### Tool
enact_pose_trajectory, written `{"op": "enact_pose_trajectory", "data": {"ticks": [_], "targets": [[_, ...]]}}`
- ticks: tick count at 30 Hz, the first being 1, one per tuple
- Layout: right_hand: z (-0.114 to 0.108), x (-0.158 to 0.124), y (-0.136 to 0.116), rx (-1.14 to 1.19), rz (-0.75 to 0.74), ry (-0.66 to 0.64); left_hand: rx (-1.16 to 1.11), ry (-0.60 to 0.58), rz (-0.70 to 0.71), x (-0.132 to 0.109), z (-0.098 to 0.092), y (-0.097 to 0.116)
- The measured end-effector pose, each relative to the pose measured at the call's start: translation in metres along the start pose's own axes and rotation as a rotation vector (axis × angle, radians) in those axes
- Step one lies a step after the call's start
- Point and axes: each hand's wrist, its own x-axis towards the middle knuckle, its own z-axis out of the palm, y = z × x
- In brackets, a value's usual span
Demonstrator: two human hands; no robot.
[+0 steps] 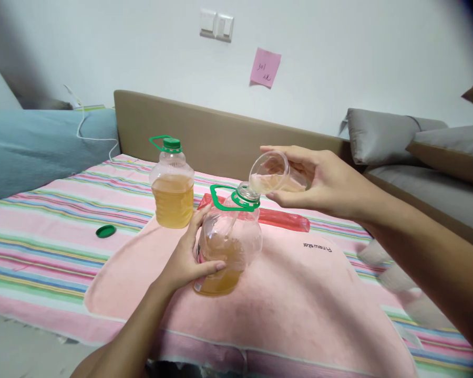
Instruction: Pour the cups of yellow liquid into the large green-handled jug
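Note:
My left hand [195, 257] is wrapped around the lower side of a clear plastic bottle [250, 236] that holds amber liquid. The bottle leans to the right; its mouth is uncapped, with a green ring handle [216, 199] round the neck. My right hand [319, 181] grips a clear plastic cup [270, 173], tipped sideways with its rim at the bottle's mouth. Some pale liquid lies in the cup, and a thin stream shows inside the bottle's neck. A loose green cap [105, 231] lies at the left on the striped cloth.
A second bottle [173, 197] of amber liquid, green-capped, stands behind on the left. A red plastic packet [284, 219] lies behind the tilted bottle. Beneath is a pink mat [299, 304] on a striped sheet [43, 252]. Grey cushions [386, 139] are piled at right.

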Motion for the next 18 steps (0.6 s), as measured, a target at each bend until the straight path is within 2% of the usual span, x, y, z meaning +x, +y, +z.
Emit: {"op": "enact_pose_trajectory", "data": {"ticks": [8,18], "targets": [[-0.0027,0.0031,-0.0014,-0.075,-0.031,-0.015,0.0,-0.006,0.008,0.001,-0.0006,0.0021],[0.0007,0.0056,-0.0063,-0.082,-0.009,0.028,0.015,-0.005,0.006,0.0011,-0.0007,0.0029]]}}
